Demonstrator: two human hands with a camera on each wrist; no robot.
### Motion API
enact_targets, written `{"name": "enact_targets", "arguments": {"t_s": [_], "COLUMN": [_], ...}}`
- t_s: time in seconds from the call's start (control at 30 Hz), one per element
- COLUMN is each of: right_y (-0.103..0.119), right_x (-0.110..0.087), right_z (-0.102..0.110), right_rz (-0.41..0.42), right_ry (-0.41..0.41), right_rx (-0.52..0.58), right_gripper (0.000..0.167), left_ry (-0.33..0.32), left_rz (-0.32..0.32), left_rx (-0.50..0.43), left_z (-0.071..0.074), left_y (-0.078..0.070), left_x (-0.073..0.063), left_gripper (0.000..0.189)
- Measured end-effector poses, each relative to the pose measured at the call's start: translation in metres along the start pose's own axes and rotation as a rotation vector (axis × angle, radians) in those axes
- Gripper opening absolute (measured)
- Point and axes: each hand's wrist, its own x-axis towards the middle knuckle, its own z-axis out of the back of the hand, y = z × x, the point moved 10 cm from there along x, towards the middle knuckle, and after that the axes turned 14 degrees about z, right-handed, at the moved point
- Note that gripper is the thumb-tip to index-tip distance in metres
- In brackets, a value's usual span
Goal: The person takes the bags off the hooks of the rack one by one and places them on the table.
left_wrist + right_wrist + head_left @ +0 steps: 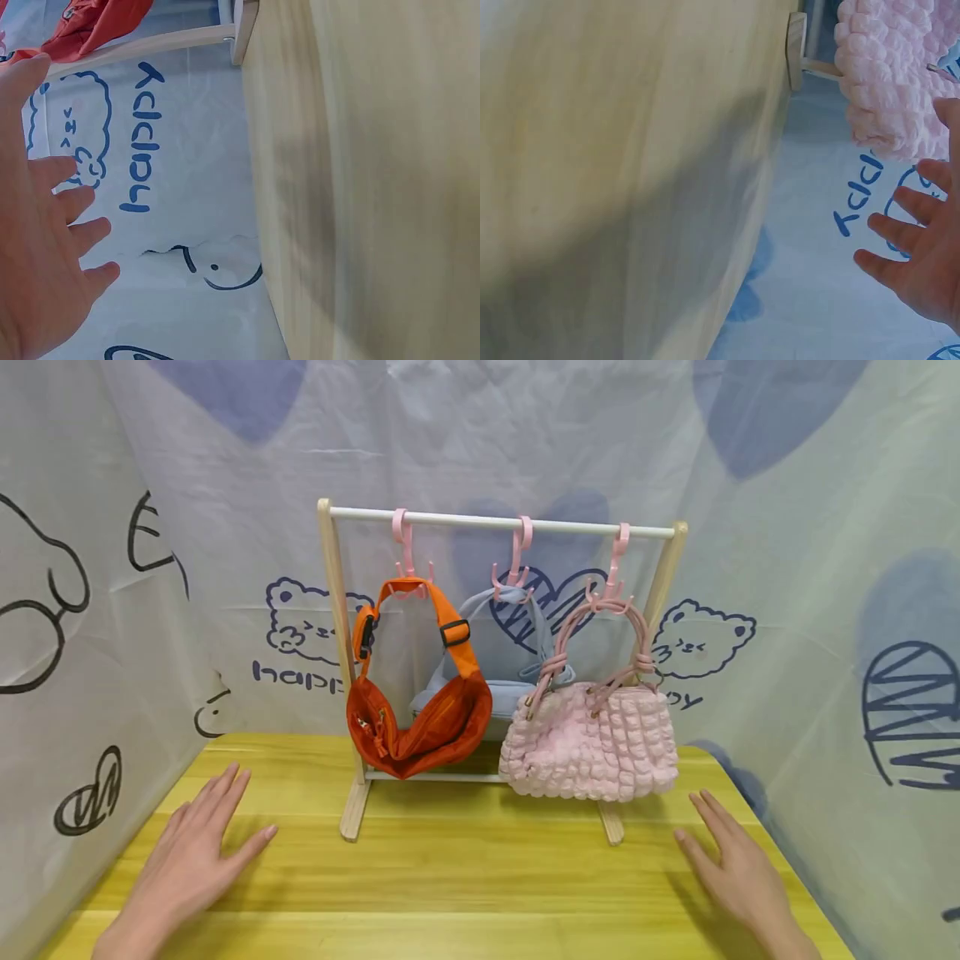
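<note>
In the head view my left hand [193,847] hovers at the table's left side, fingers straight and spread, holding nothing. My right hand [738,877] is at the right side, its fingers also extended and touching no bag. Between them stands a small rack where three bags hang. An orange waist bag [420,718] hangs at the left, nearer my left hand. Behind it in the middle is a light blue bag [504,697], partly hidden. The puffy pink handbag [592,743] hangs at the right by its looped handles, nearest my right hand.
The rack has wooden posts [337,610] and a white top bar [465,519]. Three pink hooks [517,552] hang from the bar. Feet of the rack [356,812] rest on the yellow wood-grain table [480,877]. Printed white cloth [480,435] surrounds the table's back and sides.
</note>
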Motion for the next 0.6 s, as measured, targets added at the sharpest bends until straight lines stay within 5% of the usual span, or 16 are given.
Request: {"name": "enact_targets", "arguments": {"t_s": [0.6], "right_y": [0.034], "right_x": [0.008], "right_z": [0.049], "right_rz": [0.127], "right_ry": [-0.512], "right_rx": [0.103], "right_gripper": [0.051], "left_ry": [-0.210], "left_rz": [-0.093], "left_rx": [-0.132], "left_z": [0.033], "left_y": [-0.034], "left_x": [0.013], "left_gripper": [0.087]}}
